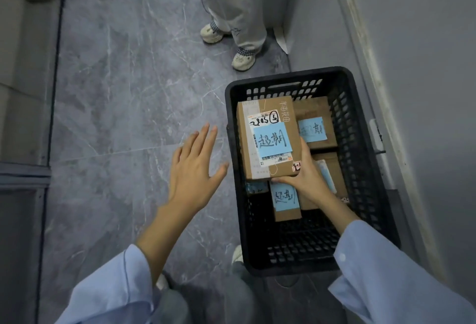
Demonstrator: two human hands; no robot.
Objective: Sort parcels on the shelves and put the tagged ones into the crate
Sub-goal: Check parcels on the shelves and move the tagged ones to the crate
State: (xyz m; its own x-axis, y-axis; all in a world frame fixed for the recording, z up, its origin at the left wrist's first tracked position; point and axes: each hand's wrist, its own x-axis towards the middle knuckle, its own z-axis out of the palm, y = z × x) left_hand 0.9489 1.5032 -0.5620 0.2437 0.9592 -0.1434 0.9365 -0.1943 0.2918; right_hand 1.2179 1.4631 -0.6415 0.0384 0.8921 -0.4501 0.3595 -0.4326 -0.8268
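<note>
brown parcel (246, 148) with blue tag (272, 140) in grip of right hand (306, 176), over black crate (360, 164); left hand (193, 169) splayed, empty

The crate (360, 143) stood on the floor (128, 91). Inside it, the top parcel (268, 138) was over other parcels (313, 108), near the far left corner.

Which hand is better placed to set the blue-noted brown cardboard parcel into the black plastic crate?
Right. The right hand grips the brown cardboard parcel at its near end above the black plastic crate. The left hand is open outside it.
</note>
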